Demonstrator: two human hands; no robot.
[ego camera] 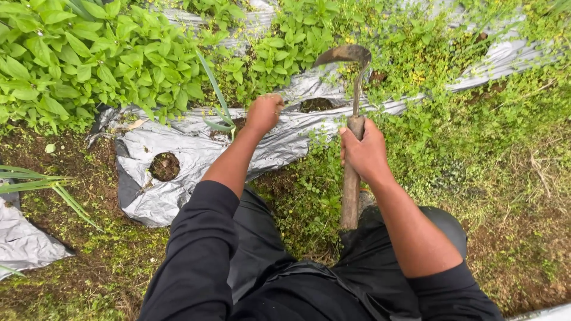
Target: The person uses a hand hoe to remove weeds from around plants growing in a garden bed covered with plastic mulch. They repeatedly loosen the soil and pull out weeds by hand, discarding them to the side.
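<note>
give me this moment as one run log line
left hand: fist at weeds on silver mulch sheet | right hand: gripping sickle, blade up

Farm plot: silver mulch sheeting (196, 148), leafy weeds (89, 59), soil.

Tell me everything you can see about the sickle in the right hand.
The sickle has a long, worn brown handle that looks wooden, a thin grey metal neck and a short, dark curved blade hooking to the left at the top. It stands roughly upright, blade away from the person, above the silver plastic mulch sheet and weeds. The right hand grips the handle's upper part; the lower end reaches down to the dark trousers. The left hand is apart from it.
</note>
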